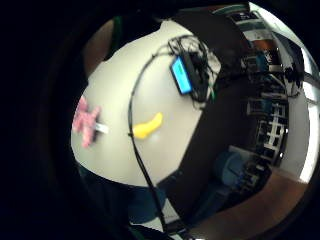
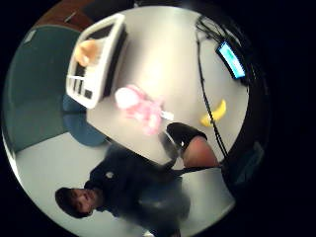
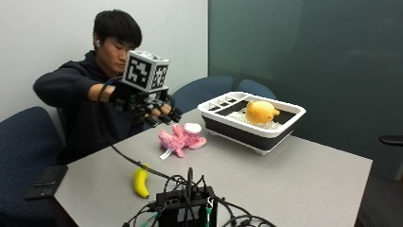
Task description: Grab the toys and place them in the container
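Note:
A pink plush toy lies on the grey table, just in front of the container. The container is a white rack on a black base, and an orange plush toy sits inside it. A yellow banana toy lies nearer the table's front left edge. My gloved right hand hovers above the table, up and to the left of the pink toy, fingers loosely curled and holding nothing.
A black electronics box with tangled cables stands at the table's near edge, with a blue-lit screen. A black cable runs from my hand across the table past the banana. Blue chairs surround the table.

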Tool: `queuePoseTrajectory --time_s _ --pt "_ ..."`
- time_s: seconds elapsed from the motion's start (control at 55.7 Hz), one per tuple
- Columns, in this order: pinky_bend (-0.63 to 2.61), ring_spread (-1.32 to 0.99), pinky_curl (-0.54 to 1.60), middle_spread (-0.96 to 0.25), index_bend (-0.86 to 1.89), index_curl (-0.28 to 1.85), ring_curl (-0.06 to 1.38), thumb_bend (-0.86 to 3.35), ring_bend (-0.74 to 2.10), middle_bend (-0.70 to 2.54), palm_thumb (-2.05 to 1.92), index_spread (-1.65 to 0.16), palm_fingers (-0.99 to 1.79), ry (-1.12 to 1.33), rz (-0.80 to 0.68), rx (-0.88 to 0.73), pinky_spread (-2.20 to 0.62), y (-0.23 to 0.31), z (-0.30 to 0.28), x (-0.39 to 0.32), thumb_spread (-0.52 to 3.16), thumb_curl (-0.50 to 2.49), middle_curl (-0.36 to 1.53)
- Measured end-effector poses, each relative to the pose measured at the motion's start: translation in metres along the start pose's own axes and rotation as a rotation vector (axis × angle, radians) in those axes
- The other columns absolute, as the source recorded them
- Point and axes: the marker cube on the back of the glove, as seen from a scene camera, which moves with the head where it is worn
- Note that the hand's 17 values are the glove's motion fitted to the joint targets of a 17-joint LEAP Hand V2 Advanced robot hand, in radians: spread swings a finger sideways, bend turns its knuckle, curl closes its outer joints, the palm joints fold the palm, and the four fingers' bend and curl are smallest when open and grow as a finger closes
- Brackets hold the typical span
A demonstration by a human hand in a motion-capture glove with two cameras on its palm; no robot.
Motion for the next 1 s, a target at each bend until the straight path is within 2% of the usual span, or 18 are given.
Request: queuePoseTrajectory --time_s 0.287,0.52,0.718,0.861,1.005 --pt "0.86 -0.01 0.22 -0.03 0.27 0.38 0.23 0.00 0.10 0.10 0.35 -0.34 -0.22 0.152 -0.059 -0.174 -0.04 0.017 0.121 0.046 1.17 0.41 0.31" --pt "0.78 0.00 0.20 -0.03 0.55 0.48 0.16 0.05 0.10 0.11 0.54 -0.40 -0.17 0.238 -0.096 -0.141 -0.04 -0.002 0.170 0.057 1.19 0.41 0.25" --pt "0.67 -0.06 0.15 -0.12 0.94 0.58 0.12 0.10 0.13 0.28 0.63 -0.37 0.15 0.028 -0.154 -0.001 -0.06 -0.013 0.170 0.044 1.30 0.40 0.29" --pt "0.63 -0.11 0.15 -0.19 1.04 0.62 0.09 0.13 0.13 0.42 0.67 -0.31 0.22 -0.216 -0.239 0.032 -0.07 -0.014 0.147 0.007 1.42 0.38 0.36" --pt "0.59 -0.15 0.13 -0.23 1.11 0.64 0.07 0.19 0.13 0.60 0.74 -0.22 0.26 -0.346 -0.319 0.108 -0.06 -0.010 0.095 -0.046 1.49 0.41 0.43"
